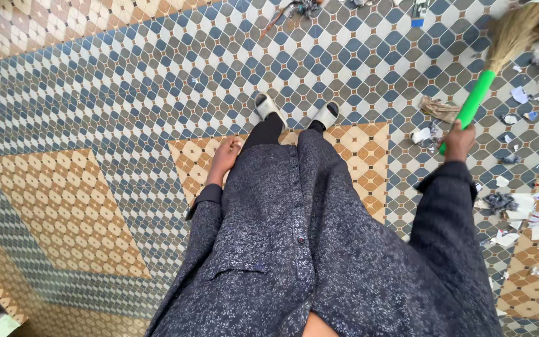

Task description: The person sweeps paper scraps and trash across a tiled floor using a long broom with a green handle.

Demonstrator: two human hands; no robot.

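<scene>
On the patterned blue, grey and orange tiled floor (95, 93), right hand (458, 141) with fingers closed around the bright green plastic handle of a straw broom (476, 98), bristles far right among scattered torn paper scraps (534, 218), left hand (224, 157) hanging loosely curled against the dark speckled long coat (294, 249), holding nothing.

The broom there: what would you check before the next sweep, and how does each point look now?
1. Right hand gripping the green handle: ok.
2. Broom head over the littered side: ok.
3. Paper scraps gathered into one pile: not ok, scattered.
4. Left hand free, resting by the coat: ok.
5. Slippers clear of litter: ok.
6. Bristles touching the floor: cannot tell.
</scene>
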